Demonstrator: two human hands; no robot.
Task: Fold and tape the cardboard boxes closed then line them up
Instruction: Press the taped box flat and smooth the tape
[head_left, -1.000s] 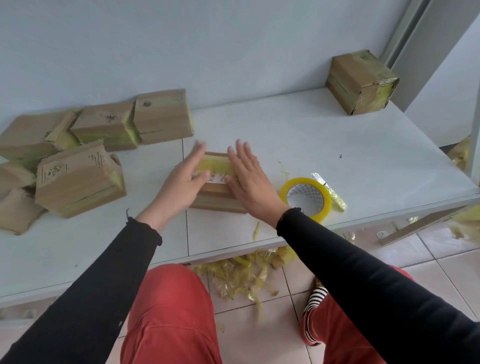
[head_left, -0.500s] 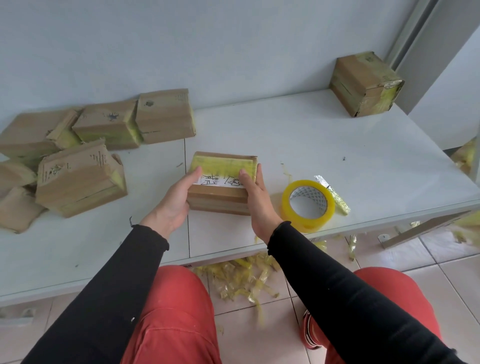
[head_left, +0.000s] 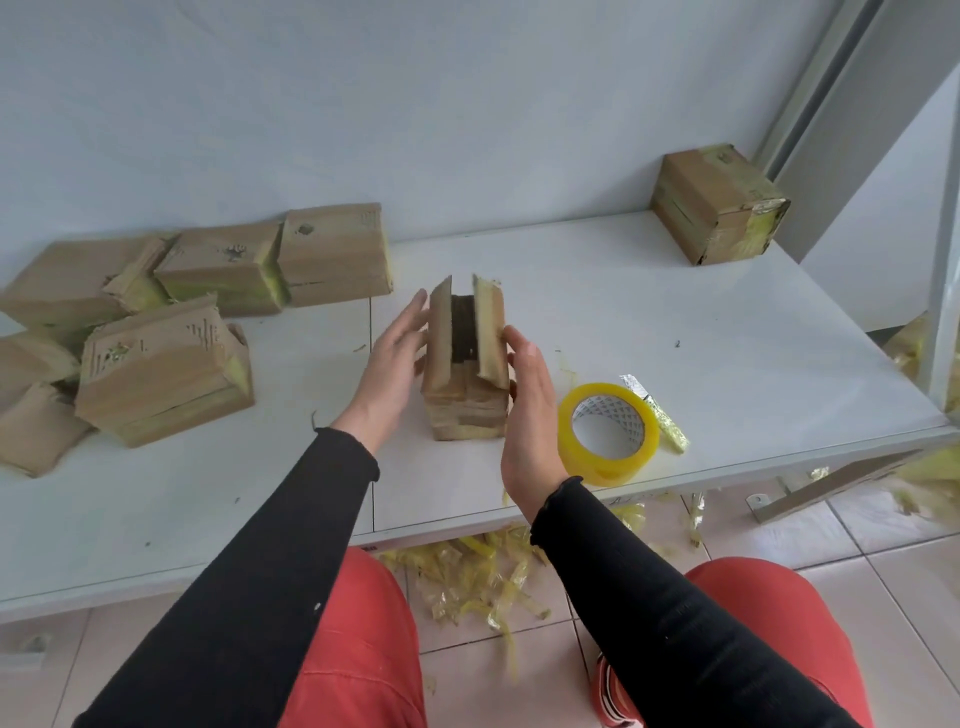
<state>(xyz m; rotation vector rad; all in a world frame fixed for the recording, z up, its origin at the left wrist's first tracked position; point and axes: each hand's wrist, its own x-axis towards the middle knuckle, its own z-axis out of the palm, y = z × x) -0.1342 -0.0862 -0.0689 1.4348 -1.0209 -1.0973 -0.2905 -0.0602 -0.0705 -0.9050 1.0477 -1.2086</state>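
Note:
A small cardboard box stands on end in the middle of the white table, its two top flaps raised and the dark inside showing. My left hand lies flat against the left flap with straight fingers. My right hand presses the right flap and side, fingers straight. A roll of yellow tape lies flat just right of my right hand. One taped box sits at the far right corner by the wall.
A heap of several cardboard boxes fills the table's left side. A crumpled tape strip lies beside the roll. Yellow tape scraps litter the tiled floor under the table edge. A grey frame rises at right.
The box, earlier lying flat with its taped face up between both hands, has been turned on end so its open flaps point up. Both hands now press the flaps from the sides.

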